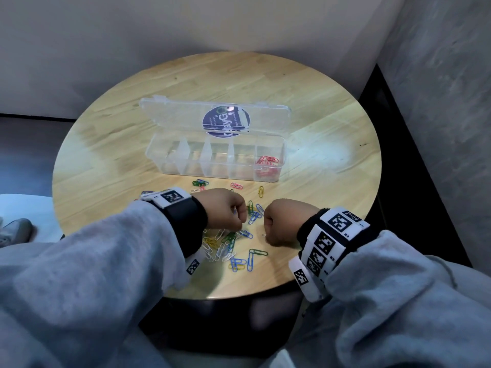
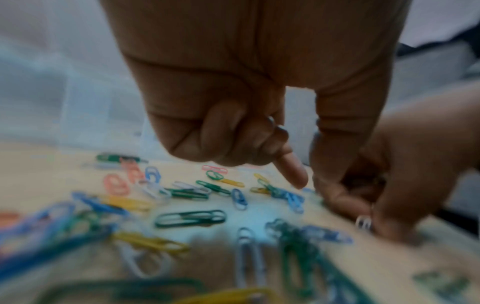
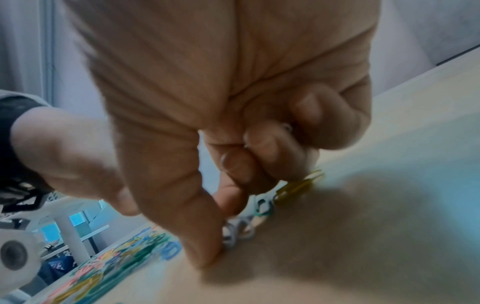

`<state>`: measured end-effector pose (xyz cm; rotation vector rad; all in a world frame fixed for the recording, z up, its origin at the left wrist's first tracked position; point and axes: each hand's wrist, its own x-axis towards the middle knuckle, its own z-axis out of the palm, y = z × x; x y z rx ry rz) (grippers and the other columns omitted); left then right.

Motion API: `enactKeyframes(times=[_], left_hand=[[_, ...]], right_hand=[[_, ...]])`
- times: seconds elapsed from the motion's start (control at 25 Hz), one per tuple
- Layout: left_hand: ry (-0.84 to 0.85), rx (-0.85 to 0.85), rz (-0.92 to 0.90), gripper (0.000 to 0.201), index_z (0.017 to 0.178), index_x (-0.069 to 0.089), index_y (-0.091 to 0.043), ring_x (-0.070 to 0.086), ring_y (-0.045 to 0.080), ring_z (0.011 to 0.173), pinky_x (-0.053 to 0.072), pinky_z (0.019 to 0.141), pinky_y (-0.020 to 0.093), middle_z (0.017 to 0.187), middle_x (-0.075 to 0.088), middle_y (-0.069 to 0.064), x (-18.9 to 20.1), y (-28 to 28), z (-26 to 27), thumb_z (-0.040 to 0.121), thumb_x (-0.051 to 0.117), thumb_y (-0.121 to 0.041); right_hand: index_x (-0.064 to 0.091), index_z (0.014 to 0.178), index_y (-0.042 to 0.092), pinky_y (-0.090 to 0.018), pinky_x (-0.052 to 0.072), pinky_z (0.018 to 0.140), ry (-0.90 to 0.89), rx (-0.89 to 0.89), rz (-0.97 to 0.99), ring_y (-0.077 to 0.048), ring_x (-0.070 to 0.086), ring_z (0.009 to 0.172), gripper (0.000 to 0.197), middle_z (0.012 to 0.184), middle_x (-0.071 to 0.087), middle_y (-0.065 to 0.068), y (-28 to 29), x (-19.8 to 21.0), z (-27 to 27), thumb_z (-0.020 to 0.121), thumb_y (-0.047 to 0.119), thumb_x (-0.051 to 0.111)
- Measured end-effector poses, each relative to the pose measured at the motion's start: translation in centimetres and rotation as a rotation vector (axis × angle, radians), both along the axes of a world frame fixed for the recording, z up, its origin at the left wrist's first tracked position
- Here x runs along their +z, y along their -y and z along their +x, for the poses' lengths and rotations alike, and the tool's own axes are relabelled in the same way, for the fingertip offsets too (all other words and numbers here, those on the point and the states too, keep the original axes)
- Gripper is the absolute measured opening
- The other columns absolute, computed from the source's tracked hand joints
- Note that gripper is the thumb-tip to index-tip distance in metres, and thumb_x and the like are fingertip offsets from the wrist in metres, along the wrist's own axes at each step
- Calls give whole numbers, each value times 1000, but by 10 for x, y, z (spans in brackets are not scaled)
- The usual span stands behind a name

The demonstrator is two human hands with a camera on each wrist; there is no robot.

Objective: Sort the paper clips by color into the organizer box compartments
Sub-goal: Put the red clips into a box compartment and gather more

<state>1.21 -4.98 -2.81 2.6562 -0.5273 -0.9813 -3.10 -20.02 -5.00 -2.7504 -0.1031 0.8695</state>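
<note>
Head view: the right hand is curled with a white paper clip peeping from its fingertips, knuckles low to the round wooden table. The left hand, just beside it, is also curled over the loose paper clips; whether it holds one cannot be told here. Beyond both grips lies the clear plastic organizer box, lid open, red clips in its right-end compartment (the other compartments look bare).

Left wrist view: the left hand has most fingers folded in and the index finger pointing down at the scatter. A glint of pale wire shows among the folded fingers, too blurred to say it is a clip. The right hand pinches a white clip at the table.

Right wrist view: the thumb of the right hand presses down beside white clips; another pale clip is tucked in the curled fingers. A yellow clip lies just past them.

Doing it well: I judge white is being gathered. Slide each clip free of its neighbours before lifting, since the loops hook together, and keep to one colour per handful.

Materials: thin coated wire loops, smooth and slippery; the box is rigid and glossy; the table's grain is matt.
</note>
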Motion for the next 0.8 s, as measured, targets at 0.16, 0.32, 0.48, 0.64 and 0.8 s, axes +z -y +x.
enactKeyframes(times=[0.16,0.32,0.48,0.64,0.8], left_hand=[[155,-208,208,24,96,61,-29,50,16,85,42,72,27,88,51,-6,-9,5,-7,73,70,-30],[207,-243,248,23,93,58,-26,48,17,84,36,64,24,89,51,-5,-12,5,-10,74,70,-30],[212,-193,272,17,92,62,-25,48,14,81,28,51,21,82,49,-7,-10,6,-11,76,68,-25],[186,-127,260,10,81,57,-25,51,16,79,30,49,20,78,52,-7,-13,8,-15,75,64,-20],[154,-109,205,6,83,62,-25,51,15,78,34,54,20,74,51,-8,-13,7,-10,80,59,-21]], right_hand=[[66,75,15,-20,40,52,-30,-30,37,-18,54,61,8,66,59,0,7,7,2,77,16,58],[55,59,18,-23,44,59,24,-92,89,-16,52,60,18,58,54,4,16,13,8,76,20,63],[55,58,19,-22,42,57,31,-92,96,-14,50,55,18,54,53,5,17,12,7,75,18,62],[54,59,19,-21,40,55,1,-112,195,-10,50,55,21,57,56,5,20,17,11,76,14,67],[53,61,19,-23,40,56,-13,-113,255,-10,49,55,24,59,56,7,23,18,13,78,15,70]])
